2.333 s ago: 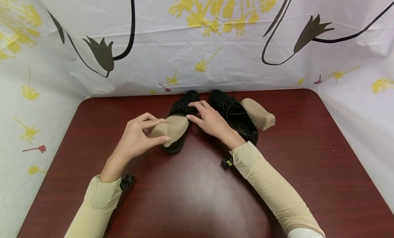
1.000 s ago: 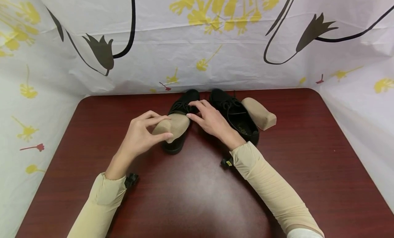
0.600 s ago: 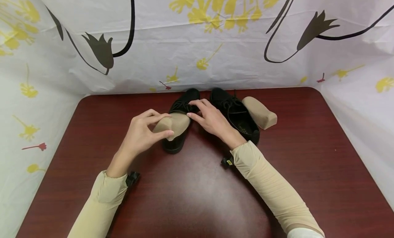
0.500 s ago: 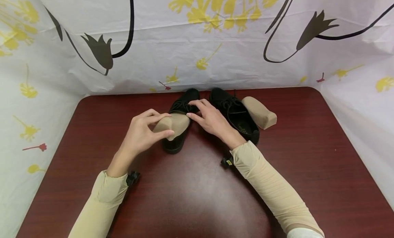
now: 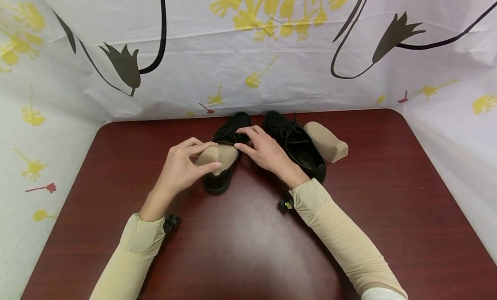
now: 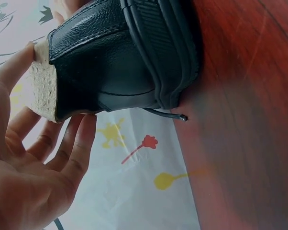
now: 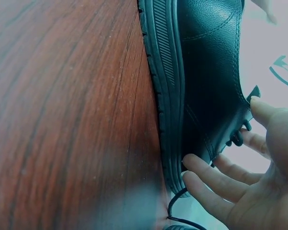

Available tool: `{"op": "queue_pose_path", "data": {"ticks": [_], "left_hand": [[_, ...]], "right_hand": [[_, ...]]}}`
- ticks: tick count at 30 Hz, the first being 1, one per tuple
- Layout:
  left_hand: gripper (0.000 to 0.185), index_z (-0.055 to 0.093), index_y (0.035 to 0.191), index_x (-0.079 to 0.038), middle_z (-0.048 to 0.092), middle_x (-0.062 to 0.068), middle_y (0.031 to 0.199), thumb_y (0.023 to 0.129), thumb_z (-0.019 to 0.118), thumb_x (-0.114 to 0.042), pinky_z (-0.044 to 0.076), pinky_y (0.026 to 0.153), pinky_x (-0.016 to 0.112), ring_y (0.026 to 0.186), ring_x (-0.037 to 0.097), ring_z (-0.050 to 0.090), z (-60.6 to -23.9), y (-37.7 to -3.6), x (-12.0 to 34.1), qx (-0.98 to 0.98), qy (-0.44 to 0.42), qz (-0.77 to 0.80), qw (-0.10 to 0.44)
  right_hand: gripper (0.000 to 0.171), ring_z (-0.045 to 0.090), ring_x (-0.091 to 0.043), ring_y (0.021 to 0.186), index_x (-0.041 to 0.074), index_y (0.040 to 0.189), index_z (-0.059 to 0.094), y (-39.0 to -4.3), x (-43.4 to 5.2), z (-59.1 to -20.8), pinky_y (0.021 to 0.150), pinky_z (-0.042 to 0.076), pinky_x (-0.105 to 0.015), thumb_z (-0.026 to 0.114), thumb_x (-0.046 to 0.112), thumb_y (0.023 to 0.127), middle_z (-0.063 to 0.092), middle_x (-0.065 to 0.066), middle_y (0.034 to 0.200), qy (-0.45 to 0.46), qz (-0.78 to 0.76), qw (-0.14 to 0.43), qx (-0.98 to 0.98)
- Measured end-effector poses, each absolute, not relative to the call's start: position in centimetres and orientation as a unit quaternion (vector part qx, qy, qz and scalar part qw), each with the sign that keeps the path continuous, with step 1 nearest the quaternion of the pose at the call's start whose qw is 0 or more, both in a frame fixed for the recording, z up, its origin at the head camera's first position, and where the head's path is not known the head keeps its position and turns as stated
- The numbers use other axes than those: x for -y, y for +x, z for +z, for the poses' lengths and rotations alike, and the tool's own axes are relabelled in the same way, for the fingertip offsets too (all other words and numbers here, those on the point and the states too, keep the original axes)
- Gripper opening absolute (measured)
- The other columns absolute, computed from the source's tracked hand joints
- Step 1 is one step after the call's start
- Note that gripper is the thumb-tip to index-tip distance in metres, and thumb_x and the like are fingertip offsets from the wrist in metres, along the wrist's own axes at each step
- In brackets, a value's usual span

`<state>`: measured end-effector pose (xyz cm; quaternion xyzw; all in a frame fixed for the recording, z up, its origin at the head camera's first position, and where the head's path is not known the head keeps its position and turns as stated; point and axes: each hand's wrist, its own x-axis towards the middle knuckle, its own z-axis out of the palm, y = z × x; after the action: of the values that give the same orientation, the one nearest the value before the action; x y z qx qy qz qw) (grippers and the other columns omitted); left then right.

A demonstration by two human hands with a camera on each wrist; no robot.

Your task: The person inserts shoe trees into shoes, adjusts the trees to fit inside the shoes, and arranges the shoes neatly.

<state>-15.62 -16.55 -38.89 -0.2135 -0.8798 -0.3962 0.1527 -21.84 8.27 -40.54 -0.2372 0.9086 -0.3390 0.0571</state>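
On the left, a black lace-up shoe [image 5: 218, 184] lies with its toe pointing away. A beige moulded shoe insert [image 5: 227, 155] sits partly in its opening, its heel end sticking up and out. My left hand [image 5: 182, 164] pinches that raised end between thumb and fingers; in the left wrist view the insert [image 6: 44, 88] looks rough and pulp-like. My right hand [image 5: 268, 151] holds the same shoe at its tongue and laces. In the right wrist view, the thumb meets the tongue while the fingers lie along the shoe's upper [image 7: 211, 62]. The insert's front is hidden inside.
A second black lace-up shoe [image 5: 304, 155] lies just right of my right hand, its insole showing. Against its right side rests another beige insert [image 5: 326, 142]. Both shoes are at the back of the dark red table [image 5: 248, 248], near a white patterned sheet [image 5: 186, 84].
My left hand has moved slightly forward and to the right, and the insert's raised end has shifted with it, farther over the shoe. My right hand has stayed nearly in place.
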Motion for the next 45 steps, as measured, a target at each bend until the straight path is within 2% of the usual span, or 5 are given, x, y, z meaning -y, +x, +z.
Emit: {"op": "queue_pose_path", "data": {"ticks": [10, 17, 35, 45], "left_hand": [[0.045, 0.077, 0.114, -0.020, 0.063, -0.007, 0.088, 0.072, 0.091, -0.030, 0.046, 0.065, 0.029, 0.075, 0.009, 0.055, -39.1, -15.6, 16.3, 0.882, -0.204, -0.394, 0.158], [0.045, 0.077, 0.114, -0.020, 0.063, -0.008, 0.088, 0.073, 0.091, -0.032, 0.043, 0.064, 0.024, 0.073, 0.009, 0.054, -39.0, -15.6, 16.0, 0.887, -0.195, -0.387, 0.158], [0.048, 0.077, 0.116, -0.017, 0.064, -0.006, 0.090, 0.073, 0.090, -0.036, 0.051, 0.069, 0.030, 0.077, 0.010, 0.060, -39.4, -15.8, 15.3, 0.896, -0.171, -0.377, 0.160], [0.051, 0.077, 0.115, -0.017, 0.067, -0.004, 0.088, 0.071, 0.090, -0.039, 0.049, 0.062, 0.028, 0.070, 0.010, 0.059, -39.5, -16.0, 15.2, 0.897, -0.175, -0.362, 0.186]], "right_hand": [[0.047, 0.063, -0.018, 0.109, 0.025, 0.143, 0.050, -21.9, -8.2, -40.6, 0.090, 0.051, -0.039, 0.052, 0.047, 0.101, 0.048, -0.003, 0.140, -0.236, -0.340, 0.053, -0.909], [0.048, 0.063, -0.018, 0.109, 0.024, 0.143, 0.050, -22.0, -8.2, -40.7, 0.090, 0.051, -0.040, 0.052, 0.047, 0.101, 0.048, -0.004, 0.140, -0.237, -0.338, 0.054, -0.909], [0.047, 0.063, -0.018, 0.108, 0.025, 0.142, 0.051, -21.8, -8.3, -40.7, 0.090, 0.051, -0.040, 0.053, 0.048, 0.101, 0.049, -0.003, 0.138, -0.232, -0.344, 0.046, -0.909], [0.049, 0.062, -0.019, 0.110, 0.025, 0.143, 0.050, -21.8, -8.3, -40.7, 0.091, 0.051, -0.040, 0.052, 0.049, 0.101, 0.047, -0.003, 0.141, -0.235, -0.347, 0.054, -0.906]]}}
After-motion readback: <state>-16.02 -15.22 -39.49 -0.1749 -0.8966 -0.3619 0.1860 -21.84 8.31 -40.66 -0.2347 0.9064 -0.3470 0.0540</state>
